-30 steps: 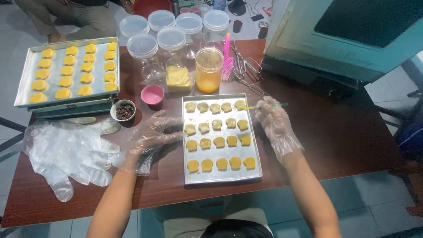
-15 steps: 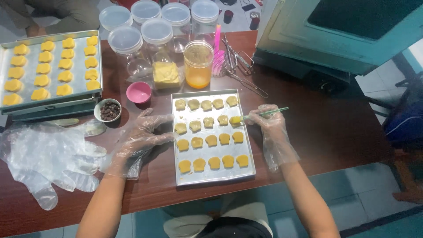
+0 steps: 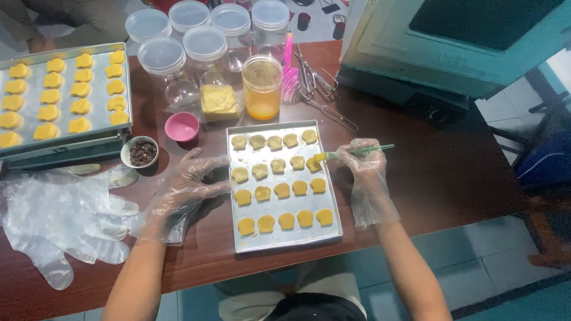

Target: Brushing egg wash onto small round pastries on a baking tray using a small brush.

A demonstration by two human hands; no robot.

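Note:
A metal baking tray (image 3: 333, 196) lies in front of me with rows of small shaped cookies (image 3: 281, 190); the nearer rows look glossy yellow, the farther ones paler. My right hand (image 3: 363, 163), in a loose clear plastic glove, holds a thin green-handled brush (image 3: 357, 151) whose yellow tip touches a cookie at the tray's right edge. My left hand (image 3: 185, 187), also gloved, rests with spread fingers on the table against the tray's left rim and holds nothing.
A second tray of yellow cookies (image 3: 59, 95) sits at far left. A pile of plastic gloves (image 3: 56, 217) lies near left. Behind are a jar of yellow liquid (image 3: 262, 86), lidded clear jars (image 3: 205, 50), a pink cup (image 3: 181, 126), a small bowl of dark bits (image 3: 141, 153), whisks (image 3: 318, 89) and an oven (image 3: 452, 41).
My right hand has brought the brush down from the top row to a cookie in the second row. The left hand stays beside the tray.

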